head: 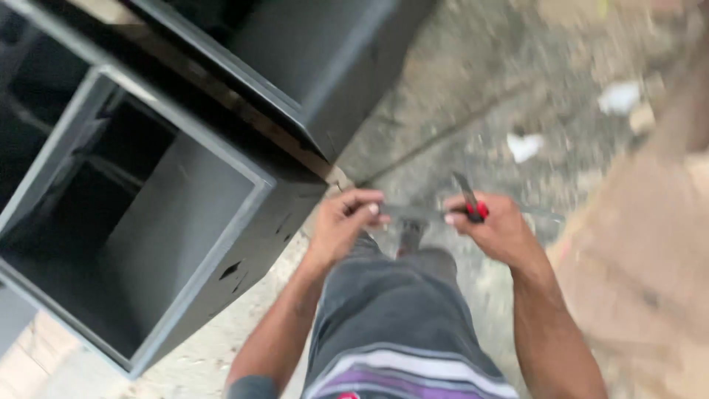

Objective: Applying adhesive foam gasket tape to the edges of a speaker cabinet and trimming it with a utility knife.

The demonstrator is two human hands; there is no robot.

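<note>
Both hands meet over the concrete floor: the left hand pinches one end of a grey strip, the right hand, at its 3 o'clock, is clamped on a red-handled tool. A black open cabinet stands at 9 o'clock.

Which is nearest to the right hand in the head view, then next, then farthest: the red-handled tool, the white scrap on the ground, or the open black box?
1. Red-handled tool: held in the right hand itself.
2. White scrap: on the ground just beyond that hand.
3. Open black box: far off on the left, past the left hand.
</note>
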